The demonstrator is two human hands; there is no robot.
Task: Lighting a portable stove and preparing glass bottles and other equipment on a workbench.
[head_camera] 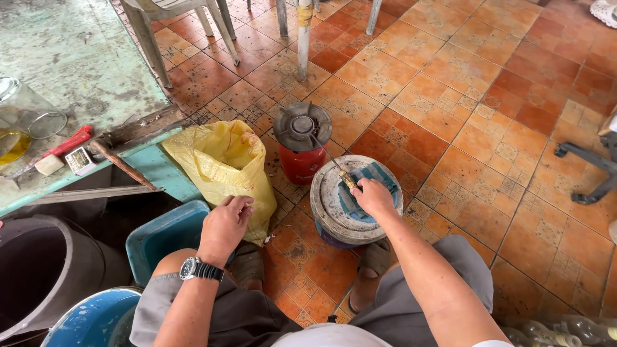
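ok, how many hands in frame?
2. Left hand rests on the yellow sack; right hand grips a screwdriver over the round lid. No others visible.

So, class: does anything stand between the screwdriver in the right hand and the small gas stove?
Nothing visible does. The right hand holds the screwdriver, whose shaft runs unblocked to the gas stove burner.

Tool handle (348, 178) mostly enclosed by right hand (373, 196) fingers, blue cloth (360, 193) partly covered under that palm, left hand (225, 225) fingertips concealing part of yellow sack (222, 164), grey tub (38, 270) and glass jar (22, 115) cut off at frame edge.
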